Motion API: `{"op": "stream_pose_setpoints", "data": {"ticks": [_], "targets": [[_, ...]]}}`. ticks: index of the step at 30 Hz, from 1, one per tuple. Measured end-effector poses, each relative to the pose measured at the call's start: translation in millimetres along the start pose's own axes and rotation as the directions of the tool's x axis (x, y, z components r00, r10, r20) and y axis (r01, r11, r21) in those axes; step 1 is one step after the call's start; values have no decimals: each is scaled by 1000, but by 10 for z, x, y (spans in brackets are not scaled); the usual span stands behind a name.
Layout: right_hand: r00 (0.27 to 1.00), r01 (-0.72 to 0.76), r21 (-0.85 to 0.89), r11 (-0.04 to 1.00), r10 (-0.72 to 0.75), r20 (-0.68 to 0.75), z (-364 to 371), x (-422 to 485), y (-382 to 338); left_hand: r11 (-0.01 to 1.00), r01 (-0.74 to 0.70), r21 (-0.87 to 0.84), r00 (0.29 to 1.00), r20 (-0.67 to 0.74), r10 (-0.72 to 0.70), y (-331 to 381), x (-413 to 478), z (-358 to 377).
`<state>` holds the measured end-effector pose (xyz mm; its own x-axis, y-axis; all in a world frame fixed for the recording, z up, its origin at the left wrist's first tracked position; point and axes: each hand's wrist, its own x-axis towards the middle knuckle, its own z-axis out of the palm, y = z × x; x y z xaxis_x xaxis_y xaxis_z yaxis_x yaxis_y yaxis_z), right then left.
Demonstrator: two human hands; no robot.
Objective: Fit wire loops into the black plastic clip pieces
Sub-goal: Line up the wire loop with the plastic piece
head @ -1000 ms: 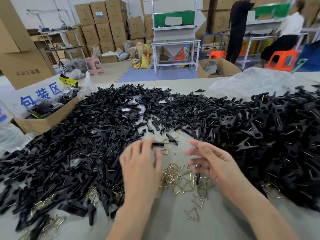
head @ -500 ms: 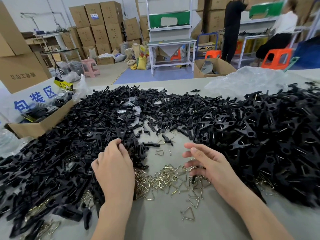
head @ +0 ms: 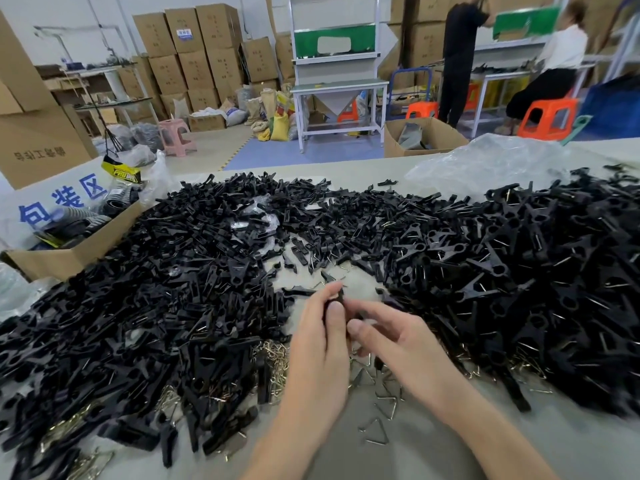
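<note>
Two hands in view, both bare. Left hand (head: 318, 344): slender fingers, thumbnail short and plain. Right hand (head: 401, 344): same build, thumbnail likewise short. Left forearm (head: 294, 438) and right forearm (head: 485, 427) are bare along all that shows over the desk's near edge (upper arms lie out of view).

The clip piece (head: 341, 296) is mostly hidden inside the left hand (head: 320, 341); only its tip shows at twelve o'clock of the thumb, and whether a wire sits in it cannot be told. What the right hand (head: 398, 341) pinches is covered by its own fingers. Both hands cover part of the wire loops (head: 377, 379). The clip pile (head: 173, 306) runs off at nine and three o'clock. The two people (head: 457, 57) at one o'clock are blurred.
</note>
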<state>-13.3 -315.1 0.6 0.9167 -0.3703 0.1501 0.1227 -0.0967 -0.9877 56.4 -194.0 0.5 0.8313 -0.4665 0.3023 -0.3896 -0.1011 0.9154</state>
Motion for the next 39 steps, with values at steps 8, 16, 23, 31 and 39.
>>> {"op": "stream_pose_setpoints", "data": {"ticks": [8, 16, 23, 31, 39], "targets": [[995, -17, 67, 998, 24, -97, 8, 42, 34, 988, -72, 138, 995, -65, 81, -76, 54, -41], [980, -54, 427, 902, 129, -149, -61, 71, 74, 991, 51, -122, 998, 52, -45, -26, 69, -40], [953, 11, 502, 865, 143, -268, -128, 89, 23, 941, 143, -306, 981, 171, -93, 75, 76, -41], [935, 78, 451, 889, 91, -342, -119, 98, 12, 941, 176, -288, 955, 282, -92, 133, -12, 2], [972, -65, 616, 785, 190, -139, -68, 70, 16, 937, 124, -326, 985, 153, -78, 75, 29, 4]]}}
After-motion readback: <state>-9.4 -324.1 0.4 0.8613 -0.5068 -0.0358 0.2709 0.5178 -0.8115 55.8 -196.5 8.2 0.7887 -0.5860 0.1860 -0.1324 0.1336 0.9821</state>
